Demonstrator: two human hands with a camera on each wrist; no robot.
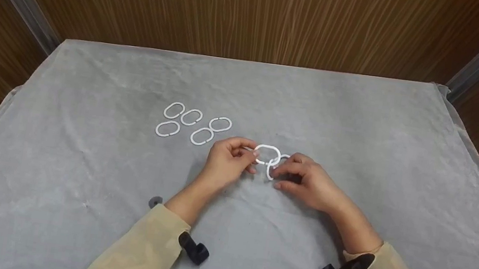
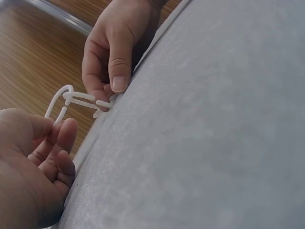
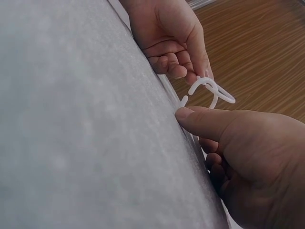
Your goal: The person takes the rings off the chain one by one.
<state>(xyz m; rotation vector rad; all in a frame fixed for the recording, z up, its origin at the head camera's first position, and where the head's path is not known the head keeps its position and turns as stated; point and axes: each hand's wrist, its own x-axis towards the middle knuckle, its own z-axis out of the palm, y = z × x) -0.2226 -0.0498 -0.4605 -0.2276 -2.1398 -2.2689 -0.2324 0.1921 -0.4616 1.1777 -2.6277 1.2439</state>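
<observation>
My left hand (image 1: 226, 163) pinches the end of a white oval plastic chain link (image 1: 268, 146) between thumb and fingers. My right hand (image 1: 311, 182) grips a second white link (image 1: 269, 171) with its thumb and fingertips. The two links are hooked through each other, a little in front of the loose links. In the right wrist view, the right hand's link (image 3: 213, 84) has a gap in its side near the thumb. Its far part is hidden behind the fingers, and I cannot tell whether another link hangs there.
Several loose white oval links (image 1: 164, 135) lie on the grey cloth (image 1: 340, 116) to the left, beyond the left hand. Wood-grain panels (image 1: 256, 15) stand behind the table and at both sides. Black straps with camera mounts (image 1: 195, 249) sit on both sleeves.
</observation>
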